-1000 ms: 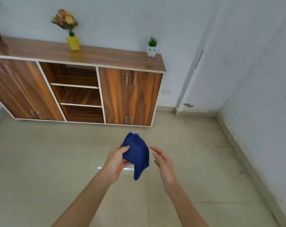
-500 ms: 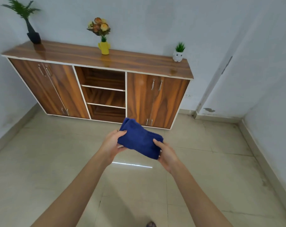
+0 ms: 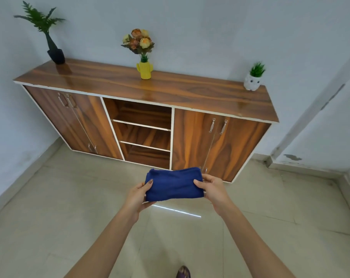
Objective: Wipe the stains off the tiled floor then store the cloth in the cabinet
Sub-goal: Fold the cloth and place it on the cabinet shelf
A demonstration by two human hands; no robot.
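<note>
A folded blue cloth point(image 3: 174, 183) is held flat in front of me, above the tiled floor point(image 3: 70, 207). My left hand point(image 3: 139, 194) pinches its left end, thumb on top. My right hand point(image 3: 212, 187) pinches its right end the same way. Behind it stands a wooden cabinet point(image 3: 190, 93) against the wall. Its middle bay point(image 3: 144, 131) is open with two shelves. The door pairs on its left point(image 3: 74, 121) and right point(image 3: 216, 141) are closed.
On the cabinet top stand a dark vase with a fern point(image 3: 54, 51), a yellow vase with flowers point(image 3: 144, 69) and a small white pot with a plant point(image 3: 252, 81). A wall corner point(image 3: 302, 127) juts out at the right. A foot point(image 3: 183, 272) shows at the bottom edge.
My right hand took hold of the hanging cloth, and both hands now hold it spread level. The view has tilted up and shifted, showing the whole cabinet.
</note>
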